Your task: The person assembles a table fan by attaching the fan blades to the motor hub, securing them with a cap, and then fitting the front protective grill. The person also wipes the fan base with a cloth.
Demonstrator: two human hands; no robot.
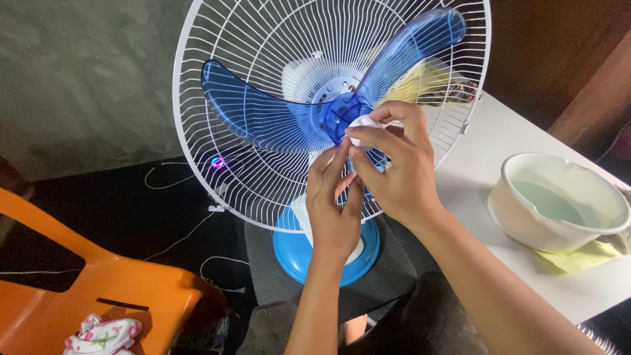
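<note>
Both forearms rise from the bottom edge of the head view toward a fan whose front guard is off. Left hand is raised with fingers loosely extended and slightly spread, fingertips touching the lower edge of a small white cloth and the blade behind it; it grips nothing firmly. Right hand is curled, thumb and fingers pinching that white cloth and pressing it against the blue hub of the translucent blue fan blade. The blade sits in front of the white rear wire guard, above the blue fan base.

As a judgement: pressing on the hub could turn the blade and let a blade edge swing into the fingers, and pushing hard could tip the fan backwards, since only its base steadies it. A cream basin of pale greenish water stands on the white surface close to the right forearm; an elbow swing might slop it toward the fan. An orange plastic chair stands at left.
</note>
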